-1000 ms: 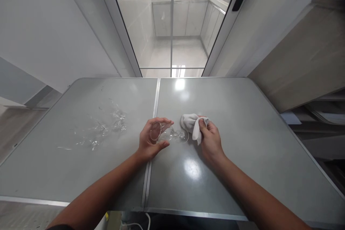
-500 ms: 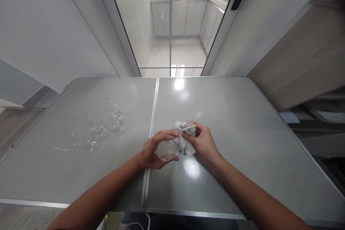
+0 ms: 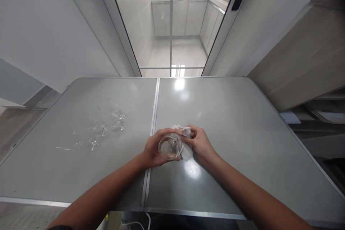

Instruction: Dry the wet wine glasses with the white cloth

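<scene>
My left hand (image 3: 154,151) is wrapped round the bowl of a clear wine glass (image 3: 169,147), its round mouth tilted toward me. Through the bowl, the narrower far end shows only faintly. A crumpled white cloth (image 3: 186,153) is pinched in my right hand (image 3: 201,143), close against the far right side of the glass. Part of the cloth hides behind my left fingers and the glass. Both hands are just above the table, right of its seam.
Several clear glass pieces (image 3: 118,122), hard to separate by outline, stand or lie on the left half of the grey table (image 3: 242,122). A metal seam (image 3: 154,111) divides the tabletop. Beyond its far edge is a glazed door (image 3: 185,18); shelving (image 3: 309,115) flanks the right side.
The glass has turned so that its mouth faces me more. My right hand and the cloth have shifted slightly left, closer behind the glass.
</scene>
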The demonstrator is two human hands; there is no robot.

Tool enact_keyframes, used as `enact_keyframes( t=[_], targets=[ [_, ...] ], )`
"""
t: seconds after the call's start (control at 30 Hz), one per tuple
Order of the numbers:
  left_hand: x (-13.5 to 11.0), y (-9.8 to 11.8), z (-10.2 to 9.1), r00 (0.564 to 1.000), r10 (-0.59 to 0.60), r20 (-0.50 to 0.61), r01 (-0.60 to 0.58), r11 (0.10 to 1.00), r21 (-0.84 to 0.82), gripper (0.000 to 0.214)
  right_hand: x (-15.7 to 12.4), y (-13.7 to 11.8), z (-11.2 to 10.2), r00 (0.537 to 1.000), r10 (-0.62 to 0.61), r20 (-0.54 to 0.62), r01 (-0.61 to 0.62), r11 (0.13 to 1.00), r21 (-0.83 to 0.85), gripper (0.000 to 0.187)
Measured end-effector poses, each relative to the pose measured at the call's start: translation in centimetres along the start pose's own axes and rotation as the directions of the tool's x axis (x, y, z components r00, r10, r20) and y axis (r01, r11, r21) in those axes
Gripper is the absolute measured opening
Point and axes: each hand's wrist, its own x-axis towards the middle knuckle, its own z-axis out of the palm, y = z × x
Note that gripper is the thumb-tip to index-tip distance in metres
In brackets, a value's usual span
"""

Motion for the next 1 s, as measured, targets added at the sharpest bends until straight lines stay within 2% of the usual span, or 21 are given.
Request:
enact_keyframes(
  t=[0.07,0.17,0.23,0.3,0.37,0.43,0.53,0.6,0.63,0.7,0.77,0.83,0.9,0.97,1.0],
  targets=[
    [0.0,0.0,-0.3,0.999,-0.008,-0.038,0.007,1.000,-0.009,0.073,0.1,-0.1,0.1,1.000,-0.008,-0.016,0.008,1.000,0.009,0.035],
    [0.1,0.0,-1.0,0.990,0.067,-0.127,-0.060,0.996,0.062,0.080,0.1,-0.8,0.0,0.978,-0.117,-0.172,0.125,0.991,0.040,0.035],
    [0.3,0.1,-1.4,0.975,0.148,-0.168,-0.102,0.963,0.251,0.081,-0.3,-1.4,-0.2,0.920,-0.257,-0.295,0.264,0.964,-0.016,0.034],
    [0.4,0.0,-1.5,0.963,0.192,-0.188,-0.081,0.874,0.480,0.079,-0.9,-1.7,-0.5,0.845,-0.414,-0.338,0.378,0.910,-0.170,0.032],
    [0.4,-0.3,-1.5,0.968,0.179,-0.173,-0.031,0.776,0.630,0.075,-1.5,-1.5,-0.8,0.792,-0.562,-0.239,0.461,0.807,-0.370,0.028],
    [0.3,-0.6,-1.3,0.982,0.131,-0.136,0.001,0.713,0.702,0.071,-2.0,-1.0,-1.1,0.752,-0.659,0.006,0.562,0.636,-0.529,0.026],
    [0.1,-0.9,-1.4,0.988,0.107,-0.115,0.019,0.646,0.763,0.064,-1.9,-0.2,-1.3,0.652,-0.686,0.324,0.696,0.371,-0.615,0.043],
    [0.0,-0.9,-1.5,0.989,0.108,-0.102,0.013,0.624,0.781,0.061,-1.7,0.0,-1.4,0.602,-0.670,0.435,0.739,0.261,-0.621,0.058],
    [-0.1,-0.9,-1.6,0.992,0.102,-0.077,-0.003,0.618,0.786,0.060,-1.6,0.0,-1.4,0.598,-0.645,0.476,0.750,0.240,-0.617,0.064],
    [-0.2,-0.9,-1.8,0.996,0.094,0.001,-0.057,0.598,0.800,0.056,-1.6,-0.4,-1.3,0.650,-0.560,0.514,0.734,0.286,-0.616,0.071],
    [-0.4,-0.9,-2.0,0.990,0.103,0.098,-0.139,0.564,0.814,0.053,-1.8,-1.0,-1.1,0.735,-0.453,0.505,0.673,0.392,-0.627,0.076],
    [-0.4,-1.0,-2.1,0.978,0.118,0.174,-0.210,0.553,0.806,0.051,-2.1,-1.6,-0.9,0.793,-0.344,0.503,0.608,0.495,-0.620,0.075],
    [-0.3,-0.9,-2.0,0.975,0.093,0.200,-0.216,0.598,0.772,0.052,-2.2,-2.1,-0.8,0.813,-0.260,0.521,0.563,0.581,-0.587,0.071],
    [0.1,-0.5,-1.7,0.988,0.006,0.155,-0.116,0.693,0.712,0.057,-2.1,-2.5,-0.9,0.810,-0.253,0.529,0.553,0.630,-0.545,0.066],
    [0.3,-0.2,-1.5,0.989,-0.062,0.133,-0.043,0.747,0.663,0.060,-2.1,-2.7,-1.1,0.792,-0.281,0.542,0.579,0.629,-0.519,0.063]
  ],
)
